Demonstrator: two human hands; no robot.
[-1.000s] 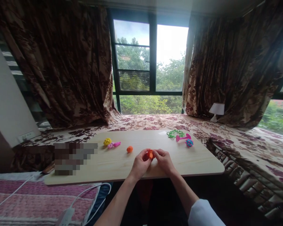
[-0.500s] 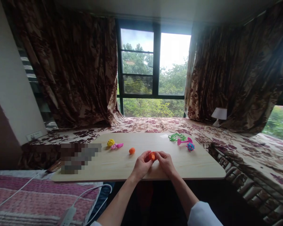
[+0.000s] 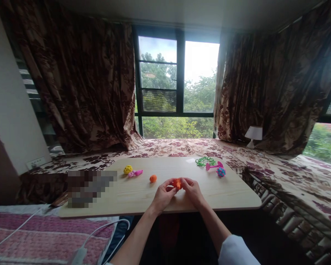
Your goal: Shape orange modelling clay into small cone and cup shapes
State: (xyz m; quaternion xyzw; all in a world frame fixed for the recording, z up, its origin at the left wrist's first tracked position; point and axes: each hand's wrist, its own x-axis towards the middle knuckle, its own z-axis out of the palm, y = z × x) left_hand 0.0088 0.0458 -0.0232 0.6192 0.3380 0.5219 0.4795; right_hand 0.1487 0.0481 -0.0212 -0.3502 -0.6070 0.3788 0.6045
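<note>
Between fingers [image 3: 185, 181], orange lump [image 3: 178, 183], long axis unclear

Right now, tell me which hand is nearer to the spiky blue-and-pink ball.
Right. The right hand is left of the spiky ball and closer to the person; the left hand is farther left, across the orange piece both hold.

Backlit through the central window [image 3: 180, 77], washed white in 1 pane [image 3: 201, 60], dim around the curtains [image 3: 91, 81], slightly soft, and stretched toward the edges.
</note>
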